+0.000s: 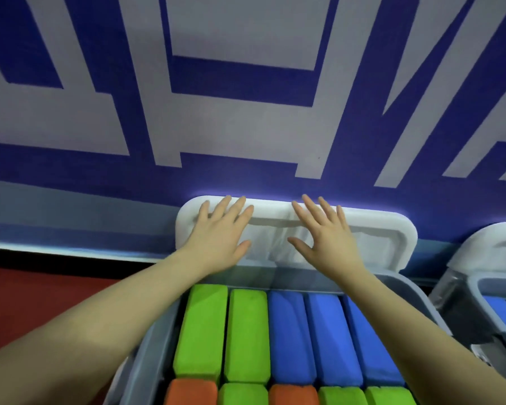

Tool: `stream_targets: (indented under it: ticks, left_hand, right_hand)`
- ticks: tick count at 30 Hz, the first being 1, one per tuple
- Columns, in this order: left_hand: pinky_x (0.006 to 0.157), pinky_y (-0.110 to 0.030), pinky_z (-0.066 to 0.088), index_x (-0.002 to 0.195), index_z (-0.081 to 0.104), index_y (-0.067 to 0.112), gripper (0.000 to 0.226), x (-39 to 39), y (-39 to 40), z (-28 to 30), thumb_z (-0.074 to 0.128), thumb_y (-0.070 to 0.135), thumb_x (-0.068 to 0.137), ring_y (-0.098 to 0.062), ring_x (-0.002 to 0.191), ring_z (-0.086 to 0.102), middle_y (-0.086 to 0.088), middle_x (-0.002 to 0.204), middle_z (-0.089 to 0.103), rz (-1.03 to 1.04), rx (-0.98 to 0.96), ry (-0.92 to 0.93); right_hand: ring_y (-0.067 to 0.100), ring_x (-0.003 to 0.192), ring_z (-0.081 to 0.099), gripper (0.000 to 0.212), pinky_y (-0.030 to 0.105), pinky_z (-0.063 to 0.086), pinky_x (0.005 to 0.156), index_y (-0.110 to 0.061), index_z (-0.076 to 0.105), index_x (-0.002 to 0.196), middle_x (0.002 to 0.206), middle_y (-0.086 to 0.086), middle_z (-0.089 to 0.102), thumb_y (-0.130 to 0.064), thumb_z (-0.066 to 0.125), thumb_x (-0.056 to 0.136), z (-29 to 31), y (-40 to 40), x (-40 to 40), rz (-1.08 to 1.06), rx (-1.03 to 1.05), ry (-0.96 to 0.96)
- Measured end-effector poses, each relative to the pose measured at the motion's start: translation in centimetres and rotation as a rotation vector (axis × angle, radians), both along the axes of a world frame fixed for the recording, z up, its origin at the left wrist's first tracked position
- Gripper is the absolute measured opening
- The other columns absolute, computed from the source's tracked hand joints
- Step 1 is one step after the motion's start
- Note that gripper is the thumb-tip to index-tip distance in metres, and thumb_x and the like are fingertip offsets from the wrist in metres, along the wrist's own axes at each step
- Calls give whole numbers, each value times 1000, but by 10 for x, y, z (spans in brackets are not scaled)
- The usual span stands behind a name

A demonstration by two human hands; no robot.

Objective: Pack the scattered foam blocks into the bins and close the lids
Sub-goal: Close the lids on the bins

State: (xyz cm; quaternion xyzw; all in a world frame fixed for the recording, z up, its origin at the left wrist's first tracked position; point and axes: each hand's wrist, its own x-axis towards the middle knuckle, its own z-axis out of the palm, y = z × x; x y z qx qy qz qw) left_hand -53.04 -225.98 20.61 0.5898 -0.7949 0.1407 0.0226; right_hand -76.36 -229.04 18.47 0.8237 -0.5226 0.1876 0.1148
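Wall [246, 68] fills the back, blue and grey. Bin [415, 302] sits against it, packed with blocks: green [222, 331] left, blue [322, 337] right, orange [190, 391] nearest. White lid [371, 226] stands open, leaning on the wall. Left hand [216, 232] and right hand [324, 235] press flat on the lid, fingers spread straight, gripping nothing. Second bin [494, 285] sits right.

A blue-and-white patterned wall [246, 127] rises behind a red floor [41, 296].
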Motion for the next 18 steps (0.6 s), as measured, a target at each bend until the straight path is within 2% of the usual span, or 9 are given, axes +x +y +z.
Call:
stream_targets:
  ticks: [2, 4, 7, 10, 14, 18]
  left_hand:
    - [106, -54, 31, 145, 38, 12, 72, 6, -18, -16, 60, 46, 86, -35, 137, 36, -11, 151, 36, -76, -103, 32]
    - [99, -54, 41, 138, 49, 11, 69, 12, -32, -38, 55, 49, 80, -37, 126, 50, -12, 140, 51, -127, -227, 94]
    - [104, -50, 31, 141, 42, 18, 72, 9, -46, -59, 39, 55, 80, -34, 126, 42, -9, 137, 53, -128, -378, 182]
    - [91, -42, 26, 132, 53, 22, 64, 4, -61, -62, 45, 55, 78, -29, 107, 41, -6, 118, 62, -155, -519, 311]
    - [75, -34, 23, 120, 52, 35, 45, 4, -80, -62, 53, 50, 77, -22, 86, 37, 8, 102, 49, -251, -675, 401]
    - [73, -33, 22, 118, 50, 37, 40, 4, -81, -65, 51, 49, 79, -20, 85, 36, 11, 97, 40, -261, -709, 440]
  right_hand:
    - [42, 136, 35, 71, 62, 26, 108, -23, 36, 147, 151, 8, 38, -54, 49, 84, -13, -12, 3, -31, -59, 43]
    - [41, 139, 29, 73, 66, 22, 106, -25, 30, 148, 154, 6, 34, -59, 42, 84, -30, -17, 3, -43, -112, 67]
    - [37, 135, 32, 73, 70, 22, 103, -25, 32, 147, 145, 7, 45, -57, 44, 82, -47, -25, 10, -83, -213, -12]
    - [35, 118, 43, 61, 67, 25, 101, -27, 47, 138, 123, 7, 57, -54, 50, 83, -48, -36, 20, -138, -370, -61]
    - [29, 104, 49, 37, 55, 25, 102, -33, 59, 121, 107, 1, 64, -44, 56, 86, -52, -41, 26, -165, -541, -203]
    - [28, 104, 48, 36, 56, 24, 103, -34, 56, 121, 107, 1, 65, -40, 56, 86, -51, -41, 31, -161, -557, -239]
